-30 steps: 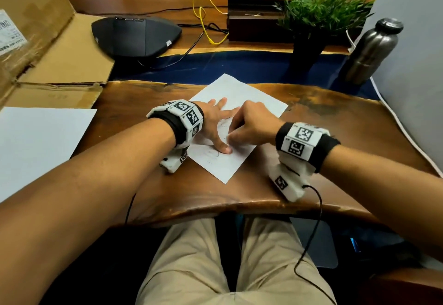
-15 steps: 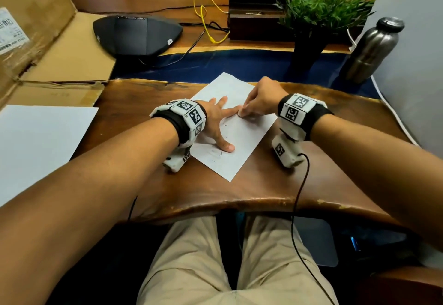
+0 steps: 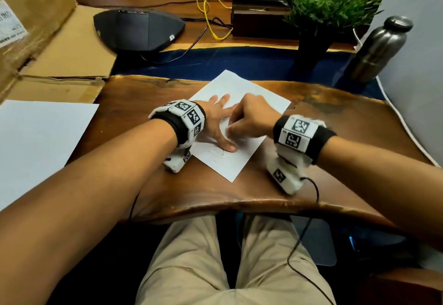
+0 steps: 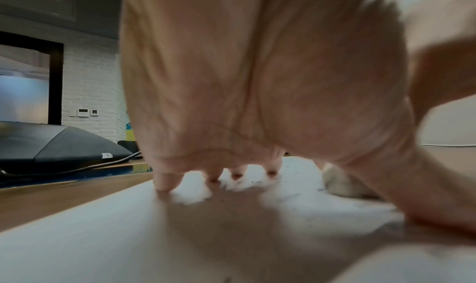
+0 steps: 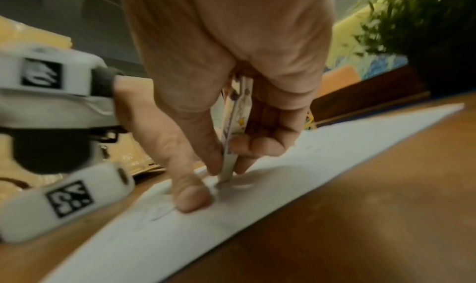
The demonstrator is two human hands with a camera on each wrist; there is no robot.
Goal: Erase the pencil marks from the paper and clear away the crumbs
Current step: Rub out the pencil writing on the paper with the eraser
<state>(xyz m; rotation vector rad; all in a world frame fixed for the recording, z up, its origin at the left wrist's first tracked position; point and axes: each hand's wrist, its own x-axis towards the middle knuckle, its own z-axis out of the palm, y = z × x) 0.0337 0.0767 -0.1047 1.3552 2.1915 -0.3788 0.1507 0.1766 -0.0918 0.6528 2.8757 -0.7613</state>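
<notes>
I rub eraser (image 5: 230, 145), pinched in right hand (image 3: 249, 117); flat left hand (image 3: 215, 122) pins paper (image 3: 239, 161). Next I rub leftover marks (image 3: 219, 153).

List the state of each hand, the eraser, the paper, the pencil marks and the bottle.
left hand: fingers spread, pressing the paper flat
right hand: pinching the eraser
eraser: upright, tip on the paper
paper: flat on the desk
pencil marks: partly remaining
bottle: upright, capped

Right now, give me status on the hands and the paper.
Left hand flat, pressing the paper. Right hand pinching eraser, tip on the sheet. Faint marks remain near the thumb. Nothing in the way.
</notes>
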